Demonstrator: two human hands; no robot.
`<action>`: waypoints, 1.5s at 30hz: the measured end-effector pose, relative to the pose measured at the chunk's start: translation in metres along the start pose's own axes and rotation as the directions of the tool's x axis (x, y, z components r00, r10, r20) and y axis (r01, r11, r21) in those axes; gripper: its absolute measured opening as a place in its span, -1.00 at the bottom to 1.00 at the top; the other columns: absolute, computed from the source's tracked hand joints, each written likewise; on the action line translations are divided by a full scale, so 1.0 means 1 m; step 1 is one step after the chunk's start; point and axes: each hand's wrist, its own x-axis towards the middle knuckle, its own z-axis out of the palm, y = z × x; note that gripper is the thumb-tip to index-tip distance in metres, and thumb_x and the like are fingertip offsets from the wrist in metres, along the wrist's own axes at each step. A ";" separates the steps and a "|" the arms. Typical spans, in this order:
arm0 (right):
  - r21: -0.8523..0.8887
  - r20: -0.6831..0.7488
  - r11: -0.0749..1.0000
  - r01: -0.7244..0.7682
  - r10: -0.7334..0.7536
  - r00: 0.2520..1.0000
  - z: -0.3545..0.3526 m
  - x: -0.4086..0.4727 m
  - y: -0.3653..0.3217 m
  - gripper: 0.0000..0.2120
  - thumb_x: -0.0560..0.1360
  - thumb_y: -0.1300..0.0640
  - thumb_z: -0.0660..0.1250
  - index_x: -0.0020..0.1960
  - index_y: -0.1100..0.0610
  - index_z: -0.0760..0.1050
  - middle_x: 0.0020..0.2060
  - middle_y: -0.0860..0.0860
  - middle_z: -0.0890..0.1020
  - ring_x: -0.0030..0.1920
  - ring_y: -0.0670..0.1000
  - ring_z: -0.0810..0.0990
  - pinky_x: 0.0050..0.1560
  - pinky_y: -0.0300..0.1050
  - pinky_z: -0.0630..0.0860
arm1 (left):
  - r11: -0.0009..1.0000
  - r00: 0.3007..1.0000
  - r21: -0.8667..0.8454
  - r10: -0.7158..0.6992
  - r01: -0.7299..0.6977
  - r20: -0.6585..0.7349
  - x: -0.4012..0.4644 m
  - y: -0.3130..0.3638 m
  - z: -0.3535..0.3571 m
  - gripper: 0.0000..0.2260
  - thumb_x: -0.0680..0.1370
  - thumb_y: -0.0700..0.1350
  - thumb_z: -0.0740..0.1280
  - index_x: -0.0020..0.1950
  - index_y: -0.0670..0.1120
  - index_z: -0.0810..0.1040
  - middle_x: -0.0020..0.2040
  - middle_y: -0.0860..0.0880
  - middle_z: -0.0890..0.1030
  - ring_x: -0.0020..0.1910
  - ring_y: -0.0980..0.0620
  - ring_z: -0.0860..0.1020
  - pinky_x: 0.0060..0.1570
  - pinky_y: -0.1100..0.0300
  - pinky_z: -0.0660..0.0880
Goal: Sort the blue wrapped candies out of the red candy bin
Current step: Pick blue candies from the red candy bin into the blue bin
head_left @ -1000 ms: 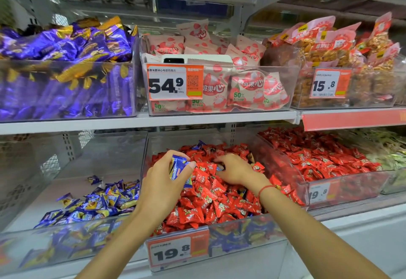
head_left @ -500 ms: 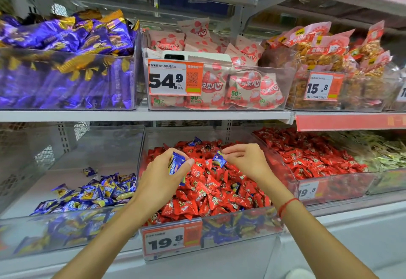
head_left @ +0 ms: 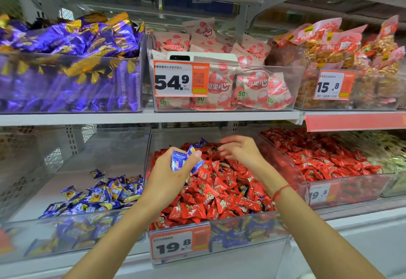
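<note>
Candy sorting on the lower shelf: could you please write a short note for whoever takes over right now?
Left hand: grips several blue candies over the red bin.
Right hand: open, blurred, holds nothing, over the bin's back.
Done: a pile of blue ones lies in the left bin.
Left: drop the held candies into the left bin; one stray blue candy shows at the back of the red pile, and more seem to lie low behind the front wall.
</note>
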 end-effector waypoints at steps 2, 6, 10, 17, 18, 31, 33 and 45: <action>-0.405 -0.151 0.914 -0.002 -0.065 0.986 -0.002 0.028 0.018 -0.79 0.50 0.28 0.29 -0.03 0.07 0.65 -0.09 0.04 0.70 -0.09 0.04 0.66 0.09 -0.01 0.59 | 1.000 1.000 0.027 0.002 -0.002 0.002 0.001 -0.002 -0.002 -0.69 0.51 0.14 0.34 -0.11 -0.12 0.48 -0.50 0.06 0.48 -0.56 0.12 0.38 -0.46 0.28 0.37; -0.871 0.128 0.488 0.058 0.111 0.986 0.014 0.041 0.037 -0.64 0.50 0.13 0.31 0.29 0.09 0.51 0.25 0.10 0.55 0.22 0.15 0.54 0.22 0.00 0.49 | 0.998 0.999 0.049 0.039 -0.038 -0.009 0.001 -0.003 -0.002 -0.69 0.47 0.12 0.39 -0.11 -0.13 0.51 -0.45 0.04 0.51 -0.50 0.14 0.46 -0.44 0.27 0.46; -0.971 0.161 0.160 0.175 -0.095 0.982 0.026 0.031 0.035 -0.68 0.51 0.32 0.24 0.24 0.17 0.49 0.19 0.15 0.55 0.21 0.21 0.53 0.13 0.06 0.47 | 0.997 0.997 0.030 0.070 -0.070 -0.012 -0.001 0.000 -0.003 -0.75 0.47 0.01 0.44 -0.09 -0.16 0.52 -0.44 0.05 0.52 -0.51 0.21 0.45 -0.48 0.45 0.36; -0.636 -0.033 0.756 0.156 -0.229 0.973 0.000 -0.001 0.021 -0.81 0.54 0.13 0.35 0.08 0.18 0.64 -0.13 0.04 0.56 -0.01 0.07 0.57 -0.08 -0.14 0.39 | 0.998 0.998 0.024 0.066 -0.066 0.012 -0.001 -0.005 -0.006 -0.79 0.47 0.06 0.41 -0.02 -0.06 0.58 -0.47 0.13 0.56 -0.47 0.22 0.52 -0.40 0.39 0.45; -0.457 -0.079 0.882 0.113 -0.166 0.983 -0.002 -0.013 0.013 -0.80 0.51 0.13 0.40 0.09 0.18 0.63 -0.14 0.02 0.59 -0.05 0.02 0.59 -0.08 -0.11 0.45 | 0.998 0.998 0.026 0.056 -0.056 0.013 -0.001 -0.006 -0.006 -0.77 0.48 0.08 0.40 -0.04 -0.06 0.57 -0.47 0.11 0.55 -0.47 0.20 0.52 -0.38 0.33 0.49; 0.292 0.379 0.956 0.016 -0.131 0.916 0.042 -0.085 -0.045 -0.68 0.59 0.26 0.23 0.25 -0.03 0.55 0.19 -0.01 0.59 0.13 -0.05 0.62 0.07 -0.21 0.58 | 0.950 0.877 0.287 0.237 -0.121 -0.417 -0.008 0.007 -0.032 -0.68 0.44 0.21 0.40 -0.02 0.05 0.42 -0.42 0.07 0.40 -0.47 0.13 0.36 -0.36 0.12 0.32; 0.166 0.367 0.985 0.045 -0.105 0.924 0.038 -0.080 -0.044 -0.70 0.58 0.25 0.25 0.21 -0.05 0.57 0.13 -0.01 0.62 0.09 -0.06 0.64 0.07 -0.19 0.59 | 0.935 0.840 0.350 0.239 -0.063 -0.488 -0.006 0.001 -0.052 -0.69 0.47 0.18 0.40 0.01 0.02 0.42 -0.48 0.08 0.38 -0.49 0.13 0.37 -0.36 0.10 0.27; -0.715 0.012 0.691 0.103 -0.135 0.991 -0.052 -0.046 0.002 -0.69 0.52 0.24 0.30 -0.11 -0.17 0.61 -0.07 -0.04 0.70 0.02 0.00 0.64 0.07 -0.04 0.56 | 0.666 0.961 0.719 0.014 0.198 -0.277 0.004 -0.050 -0.105 -0.59 0.56 0.27 0.16 0.24 0.03 0.48 0.16 -0.03 0.59 -0.02 -0.04 0.54 -0.12 0.08 0.38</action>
